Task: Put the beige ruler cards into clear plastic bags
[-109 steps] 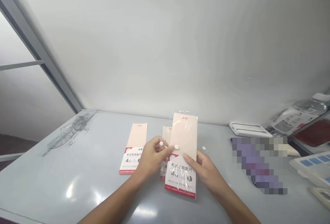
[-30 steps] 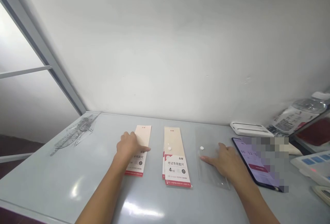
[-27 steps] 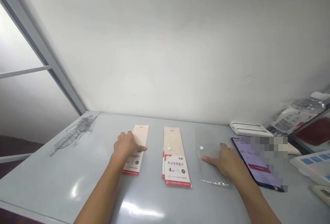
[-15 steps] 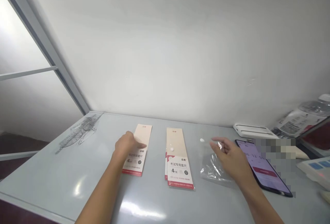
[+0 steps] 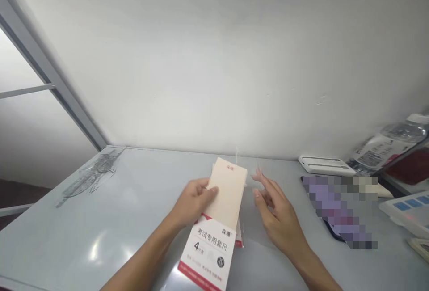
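In my left hand (image 5: 196, 201) is a cream, white and red ruler set pack (image 5: 223, 197), its thumb across the front and its fingers behind. The pack is tilted and lifted over the table, hiding most of another pack (image 5: 238, 235) behind it. Just to its right, my right hand (image 5: 273, 206) has its thumb and fingers curled around a clear plastic bag (image 5: 258, 168). The bag is hard to see; only faint edges of it show near the fingertips and beside the pack's top.
Clear rulers with dark markings (image 5: 90, 177) lie at the table's left. On the right are a blurred-out phone (image 5: 335, 210), a white device (image 5: 323, 166), a plastic bottle (image 5: 389, 143) and a white box with blue patches (image 5: 407, 208). A wall (image 5: 214, 81) borders the back.
My left hand has picked up the left pack and carried it right, in front of the others. My right hand has moved left and lifted the clear bag toward the pack.
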`<action>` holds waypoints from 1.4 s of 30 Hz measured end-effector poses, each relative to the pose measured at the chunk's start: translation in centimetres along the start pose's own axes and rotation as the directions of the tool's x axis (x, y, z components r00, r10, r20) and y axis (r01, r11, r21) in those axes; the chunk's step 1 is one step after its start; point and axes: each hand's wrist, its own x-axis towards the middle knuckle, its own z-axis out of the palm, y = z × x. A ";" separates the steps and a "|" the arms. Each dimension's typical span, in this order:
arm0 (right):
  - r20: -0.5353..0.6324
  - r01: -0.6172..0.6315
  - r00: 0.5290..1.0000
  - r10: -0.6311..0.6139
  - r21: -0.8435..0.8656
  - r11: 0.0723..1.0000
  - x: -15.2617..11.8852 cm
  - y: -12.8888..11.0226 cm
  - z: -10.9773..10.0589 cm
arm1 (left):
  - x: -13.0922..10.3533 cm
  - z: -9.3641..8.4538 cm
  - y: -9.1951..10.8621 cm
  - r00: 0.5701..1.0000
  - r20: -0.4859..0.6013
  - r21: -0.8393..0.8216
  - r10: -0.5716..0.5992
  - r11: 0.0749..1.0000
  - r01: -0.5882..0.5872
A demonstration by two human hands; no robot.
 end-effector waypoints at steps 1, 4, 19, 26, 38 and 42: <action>0.007 0.001 1.000 -0.001 0.001 1.000 0.0 -0.3 -0.2 | 0.0 0.7 -0.4 1.000 0.015 -0.004 0.002 1.000 -0.002; 0.019 -0.018 1.000 0.018 -0.007 1.000 -0.1 -0.9 -0.8 | 0.3 1.7 -1.4 1.000 -0.019 -0.022 0.021 1.000 -0.022; 0.175 -0.278 0.960 0.219 0.502 0.819 0.3 -1.0 -1.9 | 0.9 0.8 -1.4 0.981 -0.129 0.068 0.145 0.988 -0.138; 0.331 -0.357 0.923 0.198 0.543 0.760 0.6 -0.3 -2.3 | 0.7 0.9 -1.0 0.987 -0.101 0.017 0.129 0.992 -0.128; 0.465 -0.428 0.868 0.173 0.526 0.735 0.1 -0.8 -1.0 | 0.6 1.0 -0.8 0.907 -0.336 0.216 0.255 0.958 -0.190; 0.500 -0.467 0.845 0.189 0.517 0.718 0.0 -0.3 -0.6 | 0.7 1.1 -0.8 0.894 -0.358 0.238 0.270 0.952 -0.192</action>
